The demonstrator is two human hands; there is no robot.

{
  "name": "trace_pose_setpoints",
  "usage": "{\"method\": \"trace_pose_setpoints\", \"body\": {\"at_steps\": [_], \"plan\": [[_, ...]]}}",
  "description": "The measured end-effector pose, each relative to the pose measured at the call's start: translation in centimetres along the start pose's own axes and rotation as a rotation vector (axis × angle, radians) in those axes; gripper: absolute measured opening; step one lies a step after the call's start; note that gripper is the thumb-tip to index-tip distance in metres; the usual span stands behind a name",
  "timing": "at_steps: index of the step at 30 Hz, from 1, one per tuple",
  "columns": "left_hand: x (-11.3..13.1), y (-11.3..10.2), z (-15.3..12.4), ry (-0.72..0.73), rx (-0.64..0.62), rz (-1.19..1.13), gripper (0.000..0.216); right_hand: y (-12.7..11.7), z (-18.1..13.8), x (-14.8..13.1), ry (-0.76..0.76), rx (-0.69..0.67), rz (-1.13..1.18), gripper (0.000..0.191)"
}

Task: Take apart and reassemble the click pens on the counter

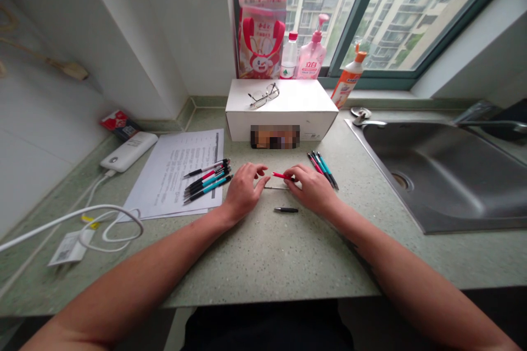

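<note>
My right hand [310, 187] pinches a red pen barrel [281, 176] between thumb and fingers, its red end toward the left. Facing it, my left hand [244, 189] has its fingers curved and the thumb apart, holding nothing that I can see. A thin pen refill [275, 187] lies between the hands, close to the left thumb and the right fingertips; whether either touches it I cannot tell. Nearer me on the counter is a short black pen part [286, 210]. Several pens [208, 182] lie on the printed sheets [164, 175] left of my left hand. Beyond my right hand are three more pens [323, 169].
A white box [284, 107] carrying eyeglasses [264, 95] stands at the back, with a blurred-out item before it. Bottles [312, 57] and a bag [262, 38] are behind. The steel sink [453, 175] is at right. A power bank [129, 152] and white cable [123, 209] lie left.
</note>
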State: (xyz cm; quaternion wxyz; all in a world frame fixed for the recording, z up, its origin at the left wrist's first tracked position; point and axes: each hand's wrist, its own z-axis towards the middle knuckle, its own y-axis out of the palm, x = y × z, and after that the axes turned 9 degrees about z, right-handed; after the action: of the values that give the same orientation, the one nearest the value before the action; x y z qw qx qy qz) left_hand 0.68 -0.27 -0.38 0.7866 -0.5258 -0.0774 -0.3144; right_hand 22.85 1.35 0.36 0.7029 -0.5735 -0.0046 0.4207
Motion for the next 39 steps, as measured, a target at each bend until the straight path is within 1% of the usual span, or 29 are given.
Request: {"method": "trace_pose_setpoints", "body": {"at_steps": [2, 4, 6, 8, 10, 12, 14, 16, 19, 22, 25, 29, 35, 39], "plan": [[0.0, 0.0, -0.1, 0.015, -0.026, 0.02, 0.015, -0.2, 0.0, -0.2, 0.032, 0.046, 0.032, 0.014], [0.1, -0.1, -0.2, 0.059, -0.091, 0.069, 0.013, -0.4, 0.0, -0.3, 0.071, 0.095, 0.086, 0.014], [0.3, -0.2, -0.3, 0.102, -0.165, 0.12, 0.012, -0.5, 0.0, -0.4, 0.09, 0.136, 0.145, 0.019], [0.4, -0.2, -0.3, 0.116, -0.217, 0.159, 0.01, -0.6, 0.0, -0.4, 0.077, 0.164, 0.183, 0.024], [0.5, -0.3, -0.3, 0.108, -0.234, 0.176, 0.005, -0.6, 0.0, -0.4, 0.054, 0.191, 0.199, 0.023], [0.5, -0.2, -0.2, 0.111, -0.237, 0.185, 0.004, -0.6, 0.0, -0.3, 0.048, 0.226, 0.205, 0.018], [0.3, -0.1, -0.2, 0.108, -0.217, 0.18, 0.005, -0.6, 0.0, -0.2, 0.068, 0.261, 0.203, 0.015], [0.0, 0.0, -0.3, 0.089, -0.165, 0.147, 0.005, -0.6, 0.0, 0.2, 0.105, 0.28, 0.182, 0.017], [-0.4, 0.1, -0.4, 0.048, -0.03, 0.039, 0.006, -0.5, 0.1, 0.8, 0.125, 0.304, 0.133, 0.021], [-0.6, 0.0, -0.4, 0.007, 0.109, -0.069, 0.005, -0.5, 0.1, 1.3, 0.097, 0.316, 0.102, 0.023], [-0.7, -0.2, -0.3, -0.038, 0.192, -0.113, 0.004, -0.4, 0.1, 1.4, 0.066, 0.302, 0.085, 0.024], [-0.8, -0.1, -0.2, -0.063, 0.201, -0.108, 0.005, -0.3, 0.0, 1.1, 0.029, 0.283, 0.065, 0.025], [-0.8, 0.0, -0.2, -0.035, 0.202, -0.073, 0.005, -0.5, 0.0, 0.9, -0.016, 0.26, 0.029, 0.025], [-0.8, -0.2, -0.2, -0.014, 0.248, -0.072, 0.006, -0.7, 0.0, 0.8, -0.025, 0.271, -0.004, 0.025]]}}
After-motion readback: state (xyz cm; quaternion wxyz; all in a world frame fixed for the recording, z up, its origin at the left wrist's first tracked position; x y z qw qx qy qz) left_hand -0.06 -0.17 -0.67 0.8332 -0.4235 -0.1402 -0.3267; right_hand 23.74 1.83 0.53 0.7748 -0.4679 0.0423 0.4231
